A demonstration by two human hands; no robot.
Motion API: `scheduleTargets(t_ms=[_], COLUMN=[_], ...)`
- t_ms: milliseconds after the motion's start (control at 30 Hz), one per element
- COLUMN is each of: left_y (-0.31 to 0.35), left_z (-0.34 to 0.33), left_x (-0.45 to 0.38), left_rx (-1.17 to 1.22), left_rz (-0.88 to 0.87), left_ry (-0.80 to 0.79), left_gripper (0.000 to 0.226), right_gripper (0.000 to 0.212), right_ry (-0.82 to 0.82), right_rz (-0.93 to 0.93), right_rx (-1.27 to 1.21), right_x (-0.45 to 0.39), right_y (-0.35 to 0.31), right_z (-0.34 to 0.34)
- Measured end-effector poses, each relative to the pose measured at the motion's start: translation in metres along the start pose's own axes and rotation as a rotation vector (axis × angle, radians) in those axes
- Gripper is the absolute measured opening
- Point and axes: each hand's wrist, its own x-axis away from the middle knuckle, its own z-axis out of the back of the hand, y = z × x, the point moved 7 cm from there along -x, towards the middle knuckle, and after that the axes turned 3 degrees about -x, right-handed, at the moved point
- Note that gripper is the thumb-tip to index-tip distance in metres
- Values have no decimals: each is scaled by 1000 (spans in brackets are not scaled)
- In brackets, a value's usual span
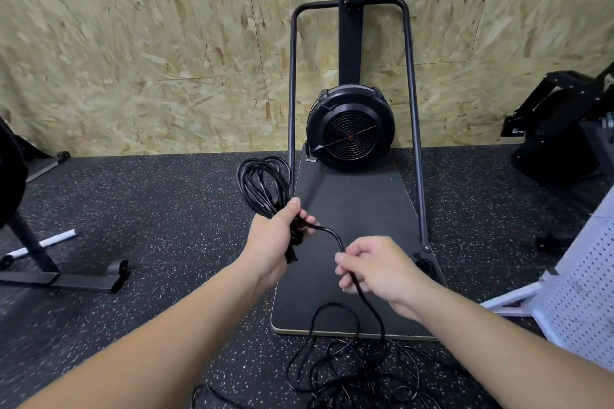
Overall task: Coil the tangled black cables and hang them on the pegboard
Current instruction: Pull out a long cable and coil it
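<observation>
So the left hand (275, 236) has its fingers wrapped around a coiled bundle of black cable (264, 183), loops hanging out on the far side of the fist. A strand runs from there over to the right hand (375, 267), which pinches it loosely between thumb and fingers. The rest of the cable is a tangled mess (352, 372) on the speckled floor (149, 209), nearest the camera. White pegboard (584, 295) sits off to the right.

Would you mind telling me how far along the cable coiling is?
Done: several loops sit gathered in the left hand as a coil. In hand: the right hand feeds the next length. Left: tangled cable on the floor, then hanging on the white pegboard.
</observation>
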Motion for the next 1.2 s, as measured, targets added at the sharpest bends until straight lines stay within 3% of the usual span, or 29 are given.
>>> scheduleTargets(t_ms=[100,233,300,367,433,533,700,767,833,933,1000,1067,1133,1200], left_y=[1,-5,-7,-9,-7,-11,-27,-35,-37,-36,-38,-38,-40,-38], left_z=[1,-5,-4,1,8,7,-17,-25,-28,-34,-40,-44,-42,-39], left_x=[-1,6,6,2,-3,0,32,38,38,42,48,51,46,41], left_rx=[-4,-123,-250,-324,-389,-343,-496,-402,-314,-275,-378,-457,-421,-321], left_rz=[-11,-13,-27,-19,-3,109,241,290,325,360,326,282,275,283], left_ry=[-27,-94,-116,-128,-119,-191,-487,-505,-491,-582,-652,-605,-507,-430], left_gripper=[16,13,14,13,12,11,32,32,33,45,33,16,8,6], right_gripper=[25,39,42,43,30,8,25,42,45,30,22,24,35,43], right_ry=[70,-130,-240,-329,-359,-123,151,225,258,192,15,-159,-211,-91], right_rz=[19,34,91,150,235,312,323,270,236,173,119,120,200,296], right_rx=[69,723,908,881,829,668,662,681,637,324,-17,-265,-258,28], right_x=[-4,9,20,31,37,33,24,23,24,22,22,29,33,31], right_y=[-7,-13,-25,-42,-59,-80,-76,-79,-84,-81,-76,-81,-88,-88], right_z=[7,-9,-21,-26,-20,11,30,39,47,45,28,10,6,14])
